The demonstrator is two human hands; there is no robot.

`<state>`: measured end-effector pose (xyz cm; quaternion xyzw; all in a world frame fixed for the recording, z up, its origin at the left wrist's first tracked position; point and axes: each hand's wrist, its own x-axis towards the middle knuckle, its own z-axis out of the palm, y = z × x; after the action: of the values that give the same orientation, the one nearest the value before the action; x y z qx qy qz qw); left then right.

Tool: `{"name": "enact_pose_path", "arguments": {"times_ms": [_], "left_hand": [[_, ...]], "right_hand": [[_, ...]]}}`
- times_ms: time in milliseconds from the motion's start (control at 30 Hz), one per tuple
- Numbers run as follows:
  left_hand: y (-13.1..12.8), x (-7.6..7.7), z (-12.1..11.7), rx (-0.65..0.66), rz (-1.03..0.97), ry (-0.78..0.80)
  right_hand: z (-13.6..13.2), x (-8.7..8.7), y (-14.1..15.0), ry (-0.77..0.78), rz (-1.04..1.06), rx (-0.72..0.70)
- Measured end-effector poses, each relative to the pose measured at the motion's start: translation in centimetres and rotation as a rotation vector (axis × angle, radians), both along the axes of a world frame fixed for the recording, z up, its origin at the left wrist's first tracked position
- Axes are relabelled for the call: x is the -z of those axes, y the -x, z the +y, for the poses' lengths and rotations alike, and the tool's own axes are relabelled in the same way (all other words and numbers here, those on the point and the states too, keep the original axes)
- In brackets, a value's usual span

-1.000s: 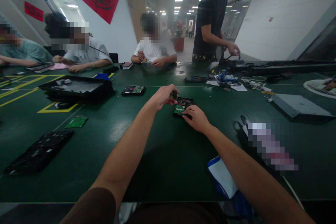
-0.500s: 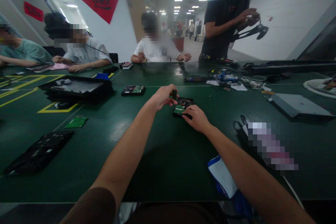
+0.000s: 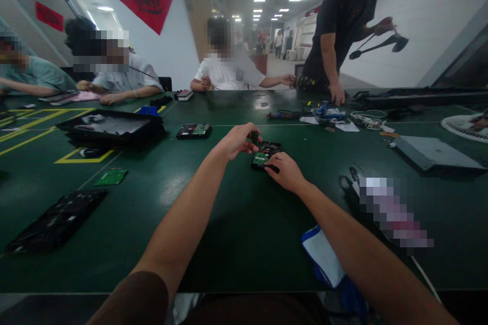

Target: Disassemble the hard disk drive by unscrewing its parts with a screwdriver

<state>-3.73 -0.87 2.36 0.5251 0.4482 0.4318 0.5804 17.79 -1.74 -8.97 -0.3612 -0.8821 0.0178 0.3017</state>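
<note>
A hard drive [image 3: 271, 148] lies on the green table between my hands, its green circuit board [image 3: 261, 158] facing up. My left hand [image 3: 241, 141] is closed around the dark handle of an upright screwdriver [image 3: 254, 136] just above the drive's left side. The screwdriver's tip is too small to make out. From the near right, my right hand [image 3: 285, 170] pinches a slim black tool [image 3: 273, 167] at the drive's near edge. Its exact kind is unclear, and the fingers partly cover it.
Another hard drive [image 3: 193, 131] sits beyond my left forearm. Leftward are black trays [image 3: 114, 127], a loose green circuit board [image 3: 111, 176] and a black casing [image 3: 57, 221]. A grey metal box [image 3: 436, 155] stands at right. A blue-white cloth [image 3: 324, 256] lies by my right forearm. Co-workers are across the table.
My hands and the hard drive look nearly unmoved. Across the table, the standing person has leaned right and lowered a hand to the tabletop; the seated person in white has stretched an arm out.
</note>
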Motion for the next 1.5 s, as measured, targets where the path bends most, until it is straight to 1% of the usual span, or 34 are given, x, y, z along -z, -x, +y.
{"name": "enact_pose_path", "arguments": {"times_ms": [133, 300, 367, 600, 833, 1067, 1333, 1500], "left_hand": [[-0.02, 0.06, 0.08, 0.011, -0.042, 0.018], [-0.01, 0.2, 0.08, -0.031, 0.019, -0.049], [0.05, 0.24, 0.11, -0.03, 0.036, -0.06], [0.07, 0.11, 0.15, 0.012, -0.034, 0.024], [-0.01, -0.06, -0.05, -0.049, 0.017, -0.022], [0.0, -0.29, -0.27, 0.002, -0.076, 0.066], [0.07, -0.02, -0.09, -0.046, -0.022, -0.011], [-0.08, -0.13, -0.08, -0.013, -0.061, 0.053]], "right_hand": [[-0.04, -0.07, 0.04, 0.004, 0.012, -0.002], [-0.09, -0.12, 0.02, 0.006, 0.005, -0.005], [-0.11, -0.14, 0.0, 0.008, 0.006, -0.003], [-0.22, -0.26, 0.01, 0.008, -0.004, 0.006], [-0.24, -0.28, -0.01, 0.025, -0.001, 0.013], [-0.21, -0.31, 0.05, 0.015, -0.002, 0.006], [-0.2, -0.24, 0.01, 0.004, -0.01, 0.009], [-0.31, -0.44, 0.01, 0.018, -0.004, 0.003]]}}
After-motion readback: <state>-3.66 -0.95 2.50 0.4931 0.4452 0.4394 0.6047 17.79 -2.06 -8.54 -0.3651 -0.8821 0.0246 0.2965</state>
